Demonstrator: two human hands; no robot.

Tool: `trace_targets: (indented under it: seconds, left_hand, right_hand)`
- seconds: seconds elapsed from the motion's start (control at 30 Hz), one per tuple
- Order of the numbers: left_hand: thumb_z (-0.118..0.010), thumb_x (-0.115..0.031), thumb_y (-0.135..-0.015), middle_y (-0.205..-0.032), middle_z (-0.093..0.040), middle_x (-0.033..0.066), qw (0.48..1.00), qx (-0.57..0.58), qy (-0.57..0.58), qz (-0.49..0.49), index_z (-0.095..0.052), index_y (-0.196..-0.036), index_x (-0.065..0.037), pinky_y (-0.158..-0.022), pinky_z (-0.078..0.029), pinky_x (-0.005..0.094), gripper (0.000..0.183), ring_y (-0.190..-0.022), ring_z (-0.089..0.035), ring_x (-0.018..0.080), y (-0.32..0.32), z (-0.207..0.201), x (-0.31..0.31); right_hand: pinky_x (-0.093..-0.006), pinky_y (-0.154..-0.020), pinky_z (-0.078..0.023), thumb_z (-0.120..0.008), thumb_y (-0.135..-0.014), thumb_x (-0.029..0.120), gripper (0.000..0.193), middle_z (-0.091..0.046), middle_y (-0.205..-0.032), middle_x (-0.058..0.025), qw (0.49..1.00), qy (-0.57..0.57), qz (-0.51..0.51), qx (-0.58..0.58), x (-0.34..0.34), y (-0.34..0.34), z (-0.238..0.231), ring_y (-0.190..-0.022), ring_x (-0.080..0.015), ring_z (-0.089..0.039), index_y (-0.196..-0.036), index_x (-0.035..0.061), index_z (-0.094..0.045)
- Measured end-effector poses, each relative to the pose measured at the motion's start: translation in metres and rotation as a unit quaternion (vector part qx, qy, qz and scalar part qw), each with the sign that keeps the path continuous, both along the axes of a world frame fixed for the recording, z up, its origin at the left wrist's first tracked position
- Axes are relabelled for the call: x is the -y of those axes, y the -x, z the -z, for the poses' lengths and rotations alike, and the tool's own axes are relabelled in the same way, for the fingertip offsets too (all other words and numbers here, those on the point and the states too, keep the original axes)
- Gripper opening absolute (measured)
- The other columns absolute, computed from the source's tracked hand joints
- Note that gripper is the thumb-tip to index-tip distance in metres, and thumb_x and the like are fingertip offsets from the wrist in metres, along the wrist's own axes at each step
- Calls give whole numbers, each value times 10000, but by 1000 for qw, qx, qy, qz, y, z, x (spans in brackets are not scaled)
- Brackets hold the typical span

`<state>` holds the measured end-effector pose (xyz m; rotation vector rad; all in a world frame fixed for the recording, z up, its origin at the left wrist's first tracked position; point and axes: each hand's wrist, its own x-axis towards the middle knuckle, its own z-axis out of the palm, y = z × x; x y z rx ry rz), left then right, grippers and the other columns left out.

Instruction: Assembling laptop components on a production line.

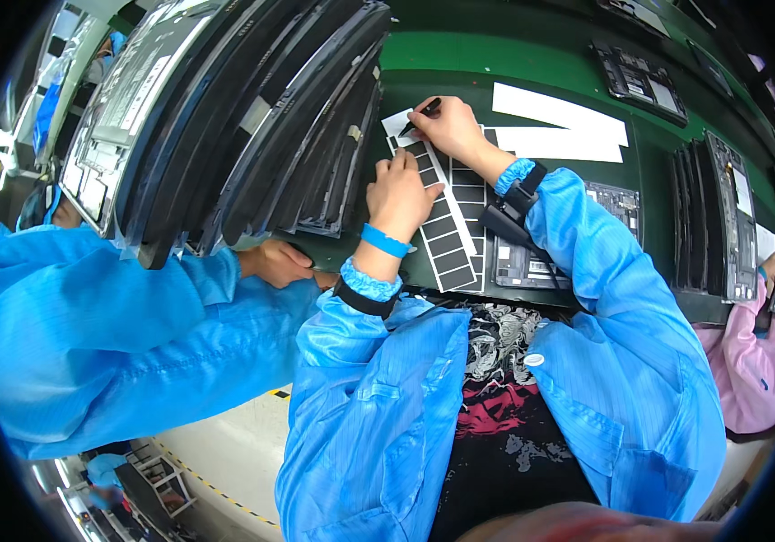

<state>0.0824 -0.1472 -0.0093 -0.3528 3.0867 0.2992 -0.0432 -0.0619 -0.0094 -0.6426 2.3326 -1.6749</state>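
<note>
My left hand (399, 194) lies on a long white strip sheet of black rectangular labels (444, 242), its fingers spread and pressing it to the table. In my right hand (452, 129) is a slim black pen-like tool (429, 108), pinched between the fingers. Its tip points down at a small white piece of paper (397, 122) at the sheet's far end. Whether it is a pen or tweezers I cannot make out. A second label sheet (469, 194) lies under my right wrist. Beside it, an open laptop chassis (518, 262) is partly covered by my right forearm.
A tall row of laptop shells (252, 117) stands upright at the left. Blank white strips (559, 143) lie at the back. More shells (717, 208) stand at the right, near a person in pink (749, 361). A co-worker's blue sleeve (116, 334) and hand (276, 263) are close at my left.
</note>
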Motion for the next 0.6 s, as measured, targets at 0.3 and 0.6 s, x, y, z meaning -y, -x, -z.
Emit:
trace_targets:
  seconds: [0.3, 0.6]
  left_hand:
    - [-734, -452, -758, -1408, -471, 125, 1000, 2, 4, 11, -498, -1312, 15, -905, -512, 456, 761, -1234, -470, 324, 3, -2, 0]
    - [-671, -479, -798, -1472, -402, 109, 998, 64, 22, 2, -421, -1386, -26, -979, -442, 487, 783, -1289, -420, 340, 3, -6, 0]
  right_hand:
    - [-293, -649, -554, -664, -828, 157, 205, -709, -729, -133, 999, 40, -18, 16, 6, 11, 17, -675, -186, -713, -888, -37, -687]
    - [-283, -683, -599, -640, -905, 84, 187, -671, -866, -166, 959, 262, -22, 106, -39, 1, -13, -777, -218, -706, -966, -91, -617]
